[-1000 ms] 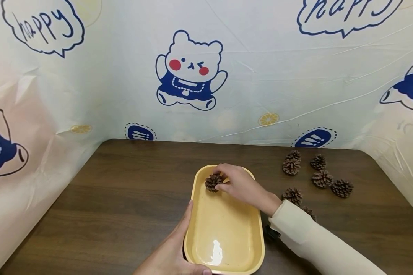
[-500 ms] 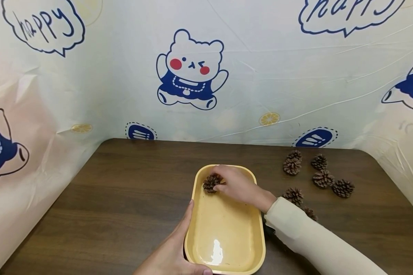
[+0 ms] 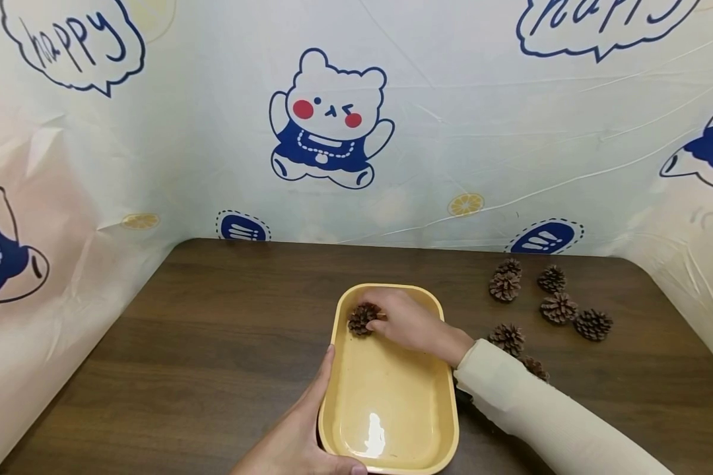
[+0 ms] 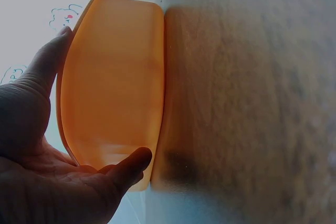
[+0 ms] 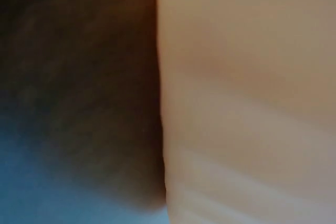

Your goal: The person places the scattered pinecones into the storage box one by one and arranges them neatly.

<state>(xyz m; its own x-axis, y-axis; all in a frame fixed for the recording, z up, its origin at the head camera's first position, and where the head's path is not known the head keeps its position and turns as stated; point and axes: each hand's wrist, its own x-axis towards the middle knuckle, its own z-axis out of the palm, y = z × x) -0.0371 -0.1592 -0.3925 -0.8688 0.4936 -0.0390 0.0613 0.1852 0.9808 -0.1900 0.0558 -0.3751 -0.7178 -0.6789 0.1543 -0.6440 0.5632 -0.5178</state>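
Note:
A yellow, round-cornered tray [image 3: 386,396] rests on the table, its side wall [image 4: 115,77] filling much of the left wrist view. My left hand [image 3: 300,422] grips its near-left corner, thumb along the near rim and fingers against the left side. Inside the tray, at the far-left corner, is a brown pine cone [image 3: 361,321]. My right hand [image 3: 407,321] reaches over the tray's right rim and pinches that cone between thumb and fingers; part of the fingertips is hidden behind it. A blurred pale surface and a dark area fill the right wrist view.
Several pine cones [image 3: 558,308] lie on the dark wooden table [image 3: 184,369] to the right of the tray, one of them [image 3: 535,368] partly behind the right sleeve [image 3: 529,396]. A printed cloth [image 3: 428,165] with cartoon bears hangs round the table's back and sides.
My right hand has moved slightly left and toward me with the pine cone, deeper into the tray's far-left corner. The left hand and tray stay where they were.

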